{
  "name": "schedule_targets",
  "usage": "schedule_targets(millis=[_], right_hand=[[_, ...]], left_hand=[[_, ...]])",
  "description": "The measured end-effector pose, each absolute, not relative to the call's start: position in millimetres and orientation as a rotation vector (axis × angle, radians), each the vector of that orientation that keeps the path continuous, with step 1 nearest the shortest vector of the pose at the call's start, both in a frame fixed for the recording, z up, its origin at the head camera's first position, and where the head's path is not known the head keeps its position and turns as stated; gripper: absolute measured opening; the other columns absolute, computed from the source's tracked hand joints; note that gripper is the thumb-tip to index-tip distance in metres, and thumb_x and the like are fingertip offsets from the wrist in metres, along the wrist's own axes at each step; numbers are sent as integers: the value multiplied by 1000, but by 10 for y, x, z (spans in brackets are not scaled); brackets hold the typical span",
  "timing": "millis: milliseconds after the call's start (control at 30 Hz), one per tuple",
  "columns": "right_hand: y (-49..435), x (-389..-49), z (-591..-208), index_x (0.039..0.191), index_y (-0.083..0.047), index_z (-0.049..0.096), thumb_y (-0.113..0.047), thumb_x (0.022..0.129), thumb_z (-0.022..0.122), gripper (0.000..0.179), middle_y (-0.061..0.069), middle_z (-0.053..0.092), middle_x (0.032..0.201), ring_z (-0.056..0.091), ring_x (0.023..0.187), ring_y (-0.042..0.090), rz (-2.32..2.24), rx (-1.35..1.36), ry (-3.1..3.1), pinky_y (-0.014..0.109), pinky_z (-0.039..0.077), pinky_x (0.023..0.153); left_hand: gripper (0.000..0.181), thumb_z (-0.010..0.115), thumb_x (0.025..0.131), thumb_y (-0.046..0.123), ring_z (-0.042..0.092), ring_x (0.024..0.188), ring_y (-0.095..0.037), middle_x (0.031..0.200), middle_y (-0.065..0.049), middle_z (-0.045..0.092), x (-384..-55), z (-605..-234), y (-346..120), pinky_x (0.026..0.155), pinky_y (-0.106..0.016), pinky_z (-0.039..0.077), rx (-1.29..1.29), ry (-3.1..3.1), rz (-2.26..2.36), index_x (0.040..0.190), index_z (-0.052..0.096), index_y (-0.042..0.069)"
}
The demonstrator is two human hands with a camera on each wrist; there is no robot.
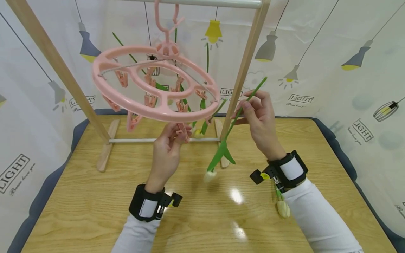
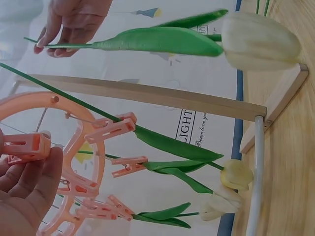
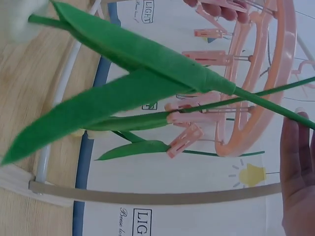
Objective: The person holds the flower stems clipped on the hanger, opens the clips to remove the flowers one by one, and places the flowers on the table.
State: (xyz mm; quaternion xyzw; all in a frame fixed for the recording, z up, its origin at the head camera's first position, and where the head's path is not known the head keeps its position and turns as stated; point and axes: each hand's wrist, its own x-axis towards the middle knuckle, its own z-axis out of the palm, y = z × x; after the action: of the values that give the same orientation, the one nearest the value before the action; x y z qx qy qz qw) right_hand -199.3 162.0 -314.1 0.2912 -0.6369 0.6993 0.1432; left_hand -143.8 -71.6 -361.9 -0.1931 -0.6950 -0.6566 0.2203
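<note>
My left hand (image 1: 165, 154) pinches a pink clothespin (image 2: 27, 146) that hangs from the near rim of a round pink clip hanger (image 1: 155, 111). To the right of the hanger, my right hand (image 1: 261, 121) holds a white tulip (image 2: 258, 42) by its green stem, between thumb and fingers. This tulip tilts with its bloom down and its stem end up; two green leaves (image 3: 123, 93) spread near the bloom. Several other tulips hang bloom-down in the hanger's clothespins, among them a pale yellow one (image 2: 237, 174). Other clothespins, such as one at the left (image 1: 121, 78), hold nothing.
The hanger hooks over the bar (image 1: 218, 2) of a wooden-legged rack (image 1: 242, 70) standing on the wood table (image 1: 95, 211). Another white tulip (image 1: 283, 209) lies on the table, partly under my right forearm. Lamp-printed sheeting (image 1: 332, 98) surrounds the table.
</note>
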Motion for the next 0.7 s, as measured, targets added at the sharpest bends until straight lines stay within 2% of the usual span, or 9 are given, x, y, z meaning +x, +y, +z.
schedule_targets(millis=[133,400,567,700], right_hand=[[1693,-2012,-3115,122,-10,47,1,101,41,24,4,61,86,64,71,18,1992,816,-1837,24,59,58],[1896,-2065,-3038,123,-8,48,-2,100,47,24,2,61,83,64,69,17,1981,741,-1799,21,59,59],[2021,-2101,-2986,122,-4,50,-2,99,50,23,4,62,83,65,67,17,2006,713,-1754,20,59,58],[2116,-2146,-2959,122,-2,51,-1,98,50,24,6,61,82,65,65,17,2012,686,-1725,20,59,56]], left_hand=[[23,50,96,-6,60,84,-10,105,-31,65,-1438,-3629,-744,72,-13,53,-562,-1944,-1796,118,52,-14],[24,48,98,-5,60,86,-20,106,-32,64,-1436,-3647,-799,73,-13,51,-569,-1972,-1790,120,51,-12],[28,48,98,-4,59,85,-12,104,-31,64,-1424,-3652,-815,71,-13,51,-546,-1985,-1807,125,51,-11],[29,47,99,-3,59,85,-11,105,-29,64,-1415,-3651,-822,72,-14,50,-536,-1998,-1809,126,51,-10]])
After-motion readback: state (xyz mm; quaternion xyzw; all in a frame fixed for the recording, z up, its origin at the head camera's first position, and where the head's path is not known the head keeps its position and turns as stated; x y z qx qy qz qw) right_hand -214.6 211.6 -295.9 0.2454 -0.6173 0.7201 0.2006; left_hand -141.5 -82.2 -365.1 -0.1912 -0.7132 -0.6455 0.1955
